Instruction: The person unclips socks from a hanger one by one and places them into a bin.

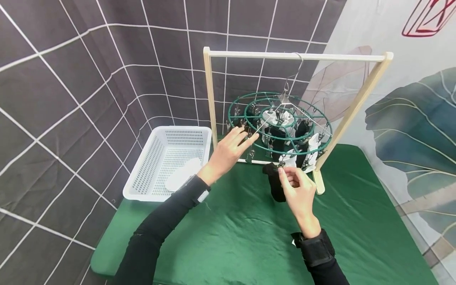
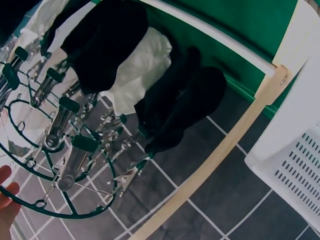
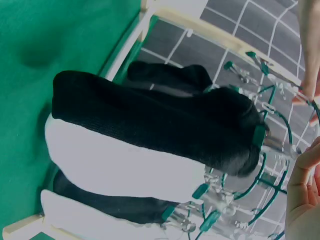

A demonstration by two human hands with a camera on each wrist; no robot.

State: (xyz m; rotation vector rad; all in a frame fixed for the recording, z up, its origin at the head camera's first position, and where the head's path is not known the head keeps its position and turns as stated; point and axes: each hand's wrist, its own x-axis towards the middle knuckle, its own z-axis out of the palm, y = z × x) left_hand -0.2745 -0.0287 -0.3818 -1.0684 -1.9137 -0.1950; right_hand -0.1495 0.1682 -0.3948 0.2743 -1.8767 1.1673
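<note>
A green round drying hanger (image 1: 280, 153) with rings of metal clips hangs under a rail, black and white socks clipped to it. My left hand (image 1: 227, 153) touches its left rim, fingers loosely extended. At the front edge, my right hand (image 1: 300, 194) has thumb and index fingertips pinched at a metal clip (image 1: 281, 163), just above a black sock (image 1: 275, 184). That black sock (image 3: 150, 122) hangs in front of a white sock (image 3: 120, 162) in the right wrist view. More dark socks (image 2: 187, 107) hang on the far side in the left wrist view.
A wooden stand (image 1: 210, 91) with a white rail (image 1: 256, 54) carries the hanger over the green-covered table (image 1: 231, 237). To the left is a white perforated basket (image 1: 142, 174) with a white item (image 1: 183, 174) inside. A grey grid-patterned curtain (image 1: 89, 138) backs the table.
</note>
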